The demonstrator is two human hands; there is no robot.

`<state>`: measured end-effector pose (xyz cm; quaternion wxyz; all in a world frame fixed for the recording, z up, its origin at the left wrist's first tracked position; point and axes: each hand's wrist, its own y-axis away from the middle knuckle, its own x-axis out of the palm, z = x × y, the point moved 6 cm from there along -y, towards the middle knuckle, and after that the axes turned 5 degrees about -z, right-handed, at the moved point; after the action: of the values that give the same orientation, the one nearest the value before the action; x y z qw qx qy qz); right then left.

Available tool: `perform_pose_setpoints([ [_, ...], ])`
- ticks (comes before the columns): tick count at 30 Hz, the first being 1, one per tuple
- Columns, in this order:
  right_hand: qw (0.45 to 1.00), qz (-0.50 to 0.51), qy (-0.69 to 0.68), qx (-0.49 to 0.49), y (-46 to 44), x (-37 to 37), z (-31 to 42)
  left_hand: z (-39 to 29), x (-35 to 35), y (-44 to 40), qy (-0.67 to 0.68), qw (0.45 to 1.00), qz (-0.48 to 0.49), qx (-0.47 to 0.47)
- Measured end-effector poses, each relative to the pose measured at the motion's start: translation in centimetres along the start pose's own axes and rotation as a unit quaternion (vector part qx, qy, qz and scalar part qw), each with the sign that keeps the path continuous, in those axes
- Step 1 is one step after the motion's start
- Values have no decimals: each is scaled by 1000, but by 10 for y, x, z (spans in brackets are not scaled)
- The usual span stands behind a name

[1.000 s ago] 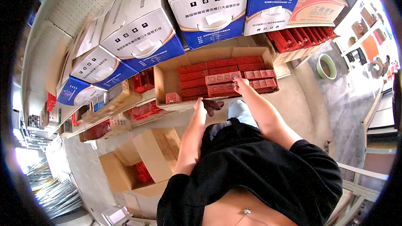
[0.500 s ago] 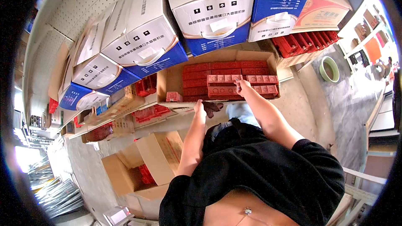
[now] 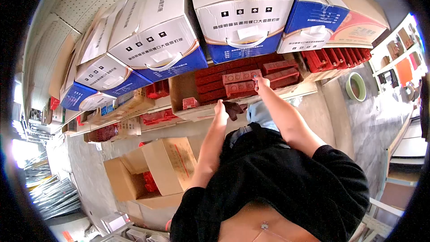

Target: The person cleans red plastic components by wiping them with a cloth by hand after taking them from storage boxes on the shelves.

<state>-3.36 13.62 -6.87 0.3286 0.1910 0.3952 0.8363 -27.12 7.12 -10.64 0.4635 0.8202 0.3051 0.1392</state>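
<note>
A long open cardboard box point(image 3: 178, 90) on the shelf holds rows of red plastic boxes point(image 3: 209, 82). My right hand point(image 3: 262, 84) has its fingers bent at the end of a lighter red strip of boxes point(image 3: 239, 77), which lies on top of the others; whether they grip it is hard to see. My left hand point(image 3: 220, 108) is at the front edge of the cardboard box, fingers pressed together. A dark brown cloth-like item point(image 3: 234, 110) hangs beside it, and its contact with the fingers is unclear. A single red box point(image 3: 190, 103) sits at the carton's left front corner.
White and blue cartons point(image 3: 242, 18) line the shelf above. More red parts point(image 3: 336, 59) stand at the right. An open cardboard box point(image 3: 170, 168) with red pieces is on the floor at the left. A green bucket point(image 3: 355, 87) stands on the floor at the right.
The view has shifted and tilted. The red strip under my right hand and the ones beside it now lie at a slant, with their right ends further back. My right hand stays at the strip.
</note>
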Motion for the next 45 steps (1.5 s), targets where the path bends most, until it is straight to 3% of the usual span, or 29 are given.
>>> perform_pose_setpoints([
  [3,1000,3,20,-6,-8,10,14,2,22,-19,49,994,93,-33],
  [6,1000,6,23,0,-6,12,18,-1,27,-22,22,997,73,-20],
  [8,1000,-18,13,20,-6,10,19,-5,24,-25,-50,999,-1,15],
  [13,1000,5,-8,-3,-4,8,15,-4,14,-14,-73,997,-26,23],
  [16,999,42,-7,4,-10,12,8,-4,11,-5,-49,990,121,52],
  [17,996,82,-18,-17,-11,19,7,2,11,-9,-8,990,141,29],
  [20,992,103,-55,-41,19,34,10,6,-6,-10,-35,976,182,112],
  [22,985,157,-70,-32,38,48,8,14,-18,-13,-32,977,167,127],
  [27,982,171,-48,-62,76,65,-14,15,-57,1,-42,973,140,181],
  [34,976,210,-17,-56,96,86,-49,17,-110,-10,17,981,80,176],
  [41,962,267,-54,17,96,111,-72,-6,-113,-3,122,974,96,165],
  [45,957,286,-26,48,93,125,-84,-30,-109,3,68,977,67,191],
])
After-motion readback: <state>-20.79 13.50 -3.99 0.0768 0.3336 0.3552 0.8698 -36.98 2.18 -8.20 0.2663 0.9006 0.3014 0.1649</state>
